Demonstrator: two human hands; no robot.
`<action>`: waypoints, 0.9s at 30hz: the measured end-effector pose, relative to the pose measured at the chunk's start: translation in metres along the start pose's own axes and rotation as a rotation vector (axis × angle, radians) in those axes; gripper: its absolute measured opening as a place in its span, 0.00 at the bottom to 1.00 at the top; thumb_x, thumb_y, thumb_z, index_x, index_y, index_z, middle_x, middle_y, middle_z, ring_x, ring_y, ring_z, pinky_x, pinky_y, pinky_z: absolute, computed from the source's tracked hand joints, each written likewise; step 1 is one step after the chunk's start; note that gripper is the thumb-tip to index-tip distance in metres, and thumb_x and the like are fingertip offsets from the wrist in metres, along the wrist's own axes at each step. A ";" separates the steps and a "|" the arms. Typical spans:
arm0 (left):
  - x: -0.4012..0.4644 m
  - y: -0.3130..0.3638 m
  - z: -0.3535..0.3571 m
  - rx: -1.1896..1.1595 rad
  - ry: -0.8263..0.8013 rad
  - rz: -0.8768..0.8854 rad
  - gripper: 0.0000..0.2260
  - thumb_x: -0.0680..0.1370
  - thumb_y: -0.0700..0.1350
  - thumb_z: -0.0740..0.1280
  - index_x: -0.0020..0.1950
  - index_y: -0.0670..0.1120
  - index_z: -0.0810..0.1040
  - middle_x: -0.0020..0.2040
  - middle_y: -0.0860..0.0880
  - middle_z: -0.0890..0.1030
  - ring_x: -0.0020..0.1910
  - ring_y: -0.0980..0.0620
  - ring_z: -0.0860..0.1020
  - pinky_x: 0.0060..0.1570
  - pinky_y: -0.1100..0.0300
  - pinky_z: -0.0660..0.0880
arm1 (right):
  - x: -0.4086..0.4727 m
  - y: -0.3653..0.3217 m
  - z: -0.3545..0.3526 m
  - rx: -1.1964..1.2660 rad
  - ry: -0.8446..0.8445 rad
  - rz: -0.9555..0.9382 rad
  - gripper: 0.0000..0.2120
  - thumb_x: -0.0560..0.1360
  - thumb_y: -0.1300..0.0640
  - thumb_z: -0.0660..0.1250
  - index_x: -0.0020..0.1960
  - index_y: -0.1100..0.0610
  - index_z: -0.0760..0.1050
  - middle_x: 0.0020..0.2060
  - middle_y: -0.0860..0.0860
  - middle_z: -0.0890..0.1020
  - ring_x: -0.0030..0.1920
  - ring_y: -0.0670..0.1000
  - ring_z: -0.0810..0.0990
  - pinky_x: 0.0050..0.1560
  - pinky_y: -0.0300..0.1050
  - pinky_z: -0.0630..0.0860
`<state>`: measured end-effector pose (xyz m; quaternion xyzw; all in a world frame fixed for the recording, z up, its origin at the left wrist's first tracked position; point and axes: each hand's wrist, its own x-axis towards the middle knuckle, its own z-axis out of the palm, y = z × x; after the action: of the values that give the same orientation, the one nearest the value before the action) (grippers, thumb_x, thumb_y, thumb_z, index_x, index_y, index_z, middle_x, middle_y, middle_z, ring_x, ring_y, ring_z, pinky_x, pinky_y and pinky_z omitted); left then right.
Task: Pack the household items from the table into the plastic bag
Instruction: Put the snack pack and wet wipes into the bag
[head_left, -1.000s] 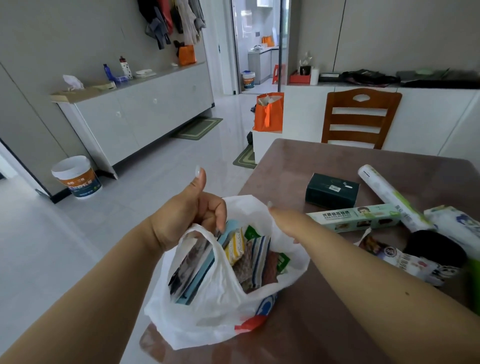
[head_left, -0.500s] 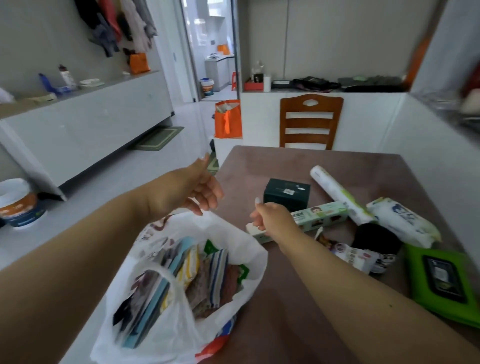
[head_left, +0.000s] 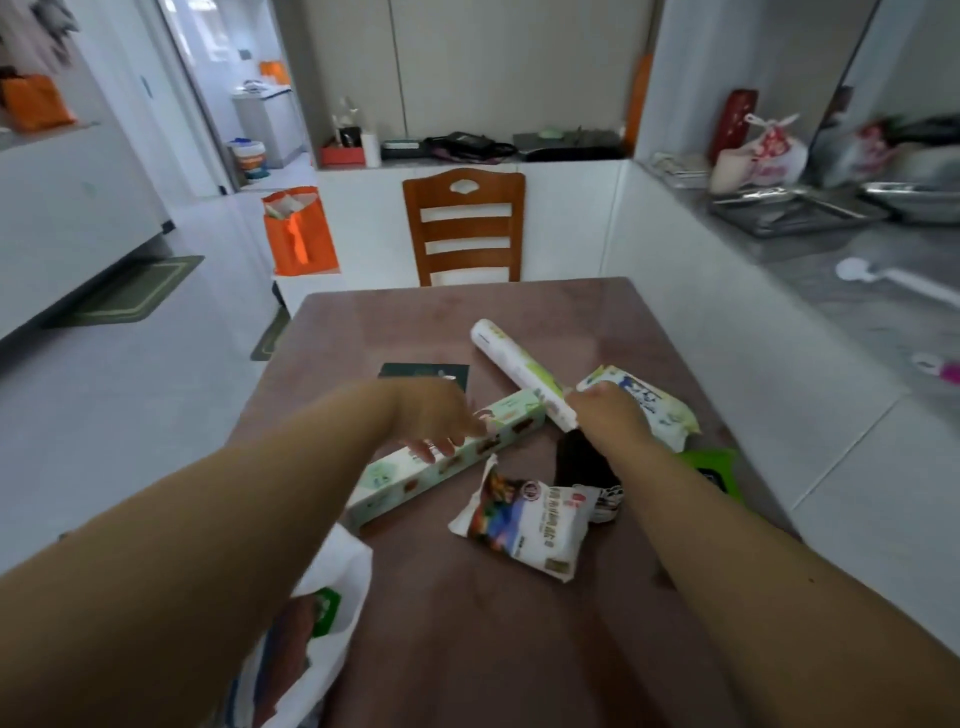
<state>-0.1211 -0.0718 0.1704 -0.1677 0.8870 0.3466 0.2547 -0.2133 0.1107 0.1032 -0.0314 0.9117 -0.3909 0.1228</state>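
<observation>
The white plastic bag (head_left: 340, 582) lies at the table's near left edge, partly under my left forearm, with packets inside. My left hand (head_left: 439, 415) hovers, blurred, over the long green-and-white box (head_left: 415, 475), fingers stretched out and fingertips at its top. My right hand (head_left: 608, 410) sits at the near end of the white roll (head_left: 511, 364), fingers curled around that end. Next to it lie a white wipes pack (head_left: 657, 408), a black item (head_left: 582, 462), a printed snack packet (head_left: 524, 519), a green pack (head_left: 714, 467) and a dark green box (head_left: 423, 371).
The brown table (head_left: 519, 639) has a wooden chair (head_left: 465, 228) at its far end. A white counter wall runs along the right side, with metal trays (head_left: 795, 208) on top. An orange bag (head_left: 298, 234) stands on the floor at the back left.
Both hands let go of the bag and reached forward to the items. The left came over the long box, the right went to the roll's end. The view swung right.
</observation>
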 end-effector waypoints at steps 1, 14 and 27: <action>0.013 0.001 0.011 0.138 -0.002 0.013 0.17 0.78 0.49 0.66 0.59 0.39 0.77 0.57 0.41 0.80 0.48 0.47 0.79 0.49 0.52 0.78 | 0.007 0.009 -0.010 -0.070 0.051 0.019 0.15 0.75 0.49 0.63 0.48 0.61 0.78 0.47 0.60 0.80 0.52 0.60 0.80 0.48 0.46 0.70; 0.073 0.028 0.043 0.249 0.056 0.145 0.16 0.75 0.50 0.70 0.57 0.41 0.79 0.58 0.44 0.80 0.57 0.45 0.77 0.59 0.54 0.73 | 0.038 0.072 0.012 -0.331 -0.293 -0.086 0.49 0.51 0.33 0.71 0.68 0.51 0.65 0.62 0.52 0.75 0.58 0.54 0.76 0.55 0.52 0.78; -0.077 -0.029 -0.059 0.013 0.319 0.060 0.07 0.78 0.44 0.65 0.55 0.45 0.76 0.51 0.46 0.82 0.49 0.51 0.81 0.53 0.55 0.78 | -0.052 -0.064 -0.010 0.260 -0.146 -0.305 0.23 0.67 0.46 0.73 0.58 0.51 0.71 0.47 0.49 0.78 0.46 0.50 0.79 0.45 0.46 0.77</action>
<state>-0.0649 -0.1242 0.2358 -0.1926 0.9230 0.3174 0.1015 -0.1678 0.0813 0.1667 -0.1810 0.8271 -0.5159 0.1308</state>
